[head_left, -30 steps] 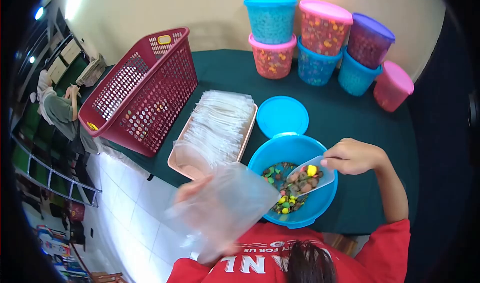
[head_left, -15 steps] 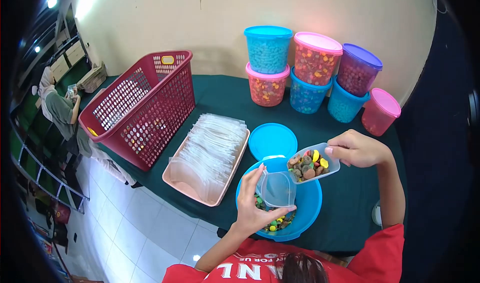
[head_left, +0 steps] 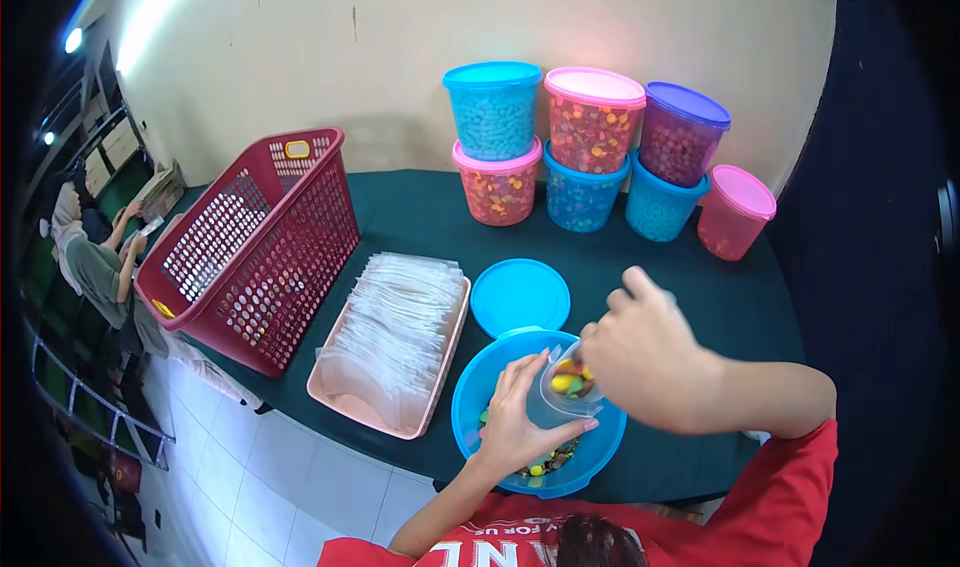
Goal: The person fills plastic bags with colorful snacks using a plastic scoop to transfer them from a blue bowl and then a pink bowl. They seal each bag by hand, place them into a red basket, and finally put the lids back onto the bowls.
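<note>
My left hand point(head_left: 512, 422) grips a clear plastic pouch point(head_left: 545, 409) between thumb and fingers, its mouth spread and facing up. Colourful pebble-like candies point(head_left: 570, 377), some yellow, brown and green, show at the pouch's mouth. My right hand point(head_left: 650, 357) is closed and turned over right beside the pouch; it holds the clear scoop, which the hand itself mostly hides. Beneath both hands sits a round blue tub point(head_left: 613, 452) with more candies point(head_left: 545, 464) in its bottom. Behind the tub a blue lid point(head_left: 520, 299) lies flat on the dark green tablecloth.
Left of the tub stands a pink tray point(head_left: 440, 392) packed with clear pouches point(head_left: 400, 312). Farther left is a large maroon basket point(head_left: 290, 292). Several lidded candy tubs point(head_left: 595, 132) are stacked along the wall. Another person point(head_left: 100, 257) stands at the far left.
My right hand has swung the scoop over and down to the pouch, tipping it. Candies now show at the pouch's mouth, which looked empty before. The view has shifted slightly.
</note>
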A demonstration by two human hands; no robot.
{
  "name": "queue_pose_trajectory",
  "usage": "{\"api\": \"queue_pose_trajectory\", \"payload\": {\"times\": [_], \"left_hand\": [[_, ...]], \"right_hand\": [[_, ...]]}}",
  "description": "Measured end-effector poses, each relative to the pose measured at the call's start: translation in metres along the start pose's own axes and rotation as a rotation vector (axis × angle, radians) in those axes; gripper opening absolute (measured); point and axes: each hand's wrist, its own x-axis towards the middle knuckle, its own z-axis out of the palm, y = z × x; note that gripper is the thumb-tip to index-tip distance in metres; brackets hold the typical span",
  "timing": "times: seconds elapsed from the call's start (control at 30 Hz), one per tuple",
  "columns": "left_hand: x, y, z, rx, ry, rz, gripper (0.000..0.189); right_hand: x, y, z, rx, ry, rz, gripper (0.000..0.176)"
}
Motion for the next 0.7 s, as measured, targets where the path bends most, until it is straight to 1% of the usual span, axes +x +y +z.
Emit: {"api": "queue_pose_trajectory", "payload": {"times": [0.03,0.07,0.1,0.17,0.2,0.27,0.3,0.37,0.4,0.43,0.5,0.57,0.63,0.67,0.7], "left_hand": [[-0.002,-0.002,0.000,-0.004,-0.018,0.005,0.083],[-0.001,-0.002,0.001,-0.021,-0.016,0.011,0.084],[0.000,-0.003,0.001,-0.023,-0.016,0.007,0.084],[-0.003,-0.008,-0.002,0.008,-0.014,0.023,0.083],[-0.006,-0.010,-0.005,0.006,-0.020,0.006,0.083],[-0.007,-0.014,-0.014,-0.022,0.072,-0.013,0.082],[-0.008,-0.018,-0.019,-0.014,0.120,0.031,0.081],[-0.014,-0.036,-0.023,-0.006,0.193,0.008,0.079],[-0.016,-0.042,-0.022,-0.107,0.219,-0.074,0.076],[-0.018,-0.045,-0.021,-0.107,0.214,-0.091,0.076],[-0.019,-0.050,-0.019,-0.194,0.303,-0.080,0.072],[-0.019,-0.050,-0.018,-0.237,0.305,-0.120,0.070],[-0.022,-0.051,-0.017,-0.299,0.361,-0.146,0.070],[-0.023,-0.051,-0.017,-0.293,0.349,-0.150,0.076],[-0.024,-0.051,-0.017,-0.295,0.344,-0.157,0.076]], "right_hand": [[0.002,-0.008,0.000,-0.021,0.035,-0.018,0.012],[0.002,-0.011,-0.001,-0.034,-0.011,-0.060,0.012],[0.002,-0.011,0.001,-0.032,-0.015,-0.063,0.012],[0.001,-0.012,0.008,-0.033,0.148,-0.007,0.012],[-0.001,-0.006,0.010,-0.006,0.235,0.051,0.011],[-0.005,0.009,0.006,0.018,0.349,0.197,0.010],[-0.005,0.015,0.007,0.041,0.413,0.282,0.010],[-0.002,0.021,0.015,0.058,0.474,0.371,0.010],[0.004,0.020,0.025,0.048,0.474,0.375,0.014],[0.012,0.017,0.036,0.060,0.462,0.368,0.014],[0.029,0.004,0.065,-0.019,0.334,0.256,0.015],[0.046,-0.022,0.089,-0.042,0.021,0.112,0.017],[0.068,-0.048,0.119,-0.117,-0.172,-0.043,0.014],[0.078,-0.060,0.136,-0.103,-0.179,-0.098,0.014],[0.088,-0.067,0.150,-0.097,-0.180,-0.145,0.014]]}}
